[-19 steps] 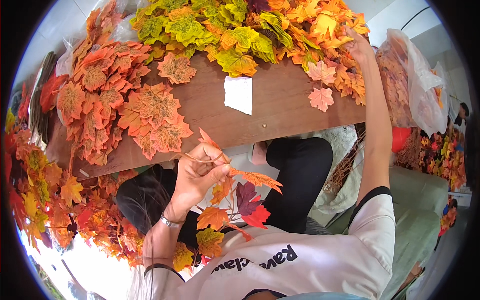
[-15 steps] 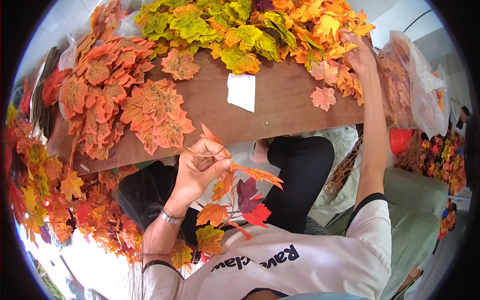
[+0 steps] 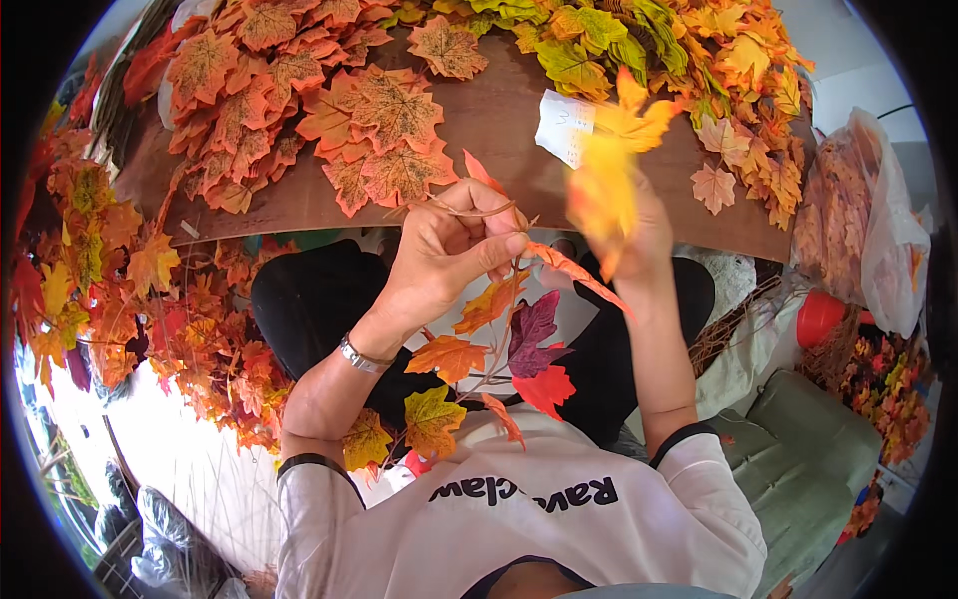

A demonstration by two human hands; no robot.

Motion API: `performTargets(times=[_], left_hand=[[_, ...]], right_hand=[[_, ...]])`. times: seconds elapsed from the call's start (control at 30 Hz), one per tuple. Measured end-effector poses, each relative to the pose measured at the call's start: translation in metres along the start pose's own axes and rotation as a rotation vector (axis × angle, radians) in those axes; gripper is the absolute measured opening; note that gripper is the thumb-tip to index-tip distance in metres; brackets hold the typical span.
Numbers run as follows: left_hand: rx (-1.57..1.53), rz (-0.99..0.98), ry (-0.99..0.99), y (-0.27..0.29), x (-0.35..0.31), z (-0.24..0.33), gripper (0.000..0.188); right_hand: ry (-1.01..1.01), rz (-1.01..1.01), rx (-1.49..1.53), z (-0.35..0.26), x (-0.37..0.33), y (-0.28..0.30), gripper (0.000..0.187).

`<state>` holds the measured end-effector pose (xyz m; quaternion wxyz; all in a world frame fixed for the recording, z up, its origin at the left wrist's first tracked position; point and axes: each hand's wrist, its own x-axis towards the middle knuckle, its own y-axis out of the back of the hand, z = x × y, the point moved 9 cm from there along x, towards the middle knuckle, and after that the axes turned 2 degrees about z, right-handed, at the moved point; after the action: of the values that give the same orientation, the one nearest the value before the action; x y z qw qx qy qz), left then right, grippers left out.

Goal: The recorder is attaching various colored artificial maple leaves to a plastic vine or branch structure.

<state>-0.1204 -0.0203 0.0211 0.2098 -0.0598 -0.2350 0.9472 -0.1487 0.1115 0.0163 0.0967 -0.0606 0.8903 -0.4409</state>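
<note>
My left hand (image 3: 444, 250) pinches the stem end of an artificial leaf garland above my lap. Below it hang the garland's leaves: a purple leaf (image 3: 536, 334), a red leaf (image 3: 545, 390), an orange leaf (image 3: 448, 358) and a yellow-green leaf (image 3: 433, 420). An orange leaf (image 3: 579, 275) sticks out to the right beside my fingertips. My right hand (image 3: 639, 235) is blurred by motion to the right of my left hand. It holds yellow-orange artificial leaves (image 3: 604, 185), also smeared, over the table's near edge. Its fingers are partly hidden behind them.
On the brown table (image 3: 499, 130) lie piles of speckled orange leaves (image 3: 399, 120), green leaves (image 3: 599, 35) and yellow-orange leaves (image 3: 748, 60). White paper (image 3: 561, 125) lies among them. A plastic bag of leaves (image 3: 858, 210) stands right. Finished-looking foliage (image 3: 220, 369) hangs left; a green armchair (image 3: 798, 449) stands at right.
My right hand has come from the yellow-orange pile at the far right toward my left hand, bringing leaves with it. My left hand keeps its pinch. The whole view has shifted.
</note>
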Motion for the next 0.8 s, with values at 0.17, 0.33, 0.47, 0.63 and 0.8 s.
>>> performTargets(times=[0.17,0.33,0.47,0.63,0.8], left_hand=[[-0.011,0.029,-0.038,0.003,-0.001,0.005,0.015],[0.001,0.068,-0.135,0.004,-0.004,0.016,0.012],[0.078,0.116,-0.203,0.002,-0.01,0.025,0.012],[0.21,0.147,-0.3,0.002,-0.019,0.029,0.012],[0.301,0.2,-0.424,-0.003,-0.025,0.047,0.014]], right_hand=[[-0.116,0.028,-0.083,0.039,-0.01,-0.012,0.013],[-0.163,0.072,0.124,0.054,-0.019,-0.022,0.014],[-0.146,0.137,0.184,0.061,-0.021,-0.022,0.015],[-0.107,0.147,0.086,0.057,-0.024,-0.039,0.01],[-0.02,-0.009,0.103,0.056,-0.021,-0.038,0.009]])
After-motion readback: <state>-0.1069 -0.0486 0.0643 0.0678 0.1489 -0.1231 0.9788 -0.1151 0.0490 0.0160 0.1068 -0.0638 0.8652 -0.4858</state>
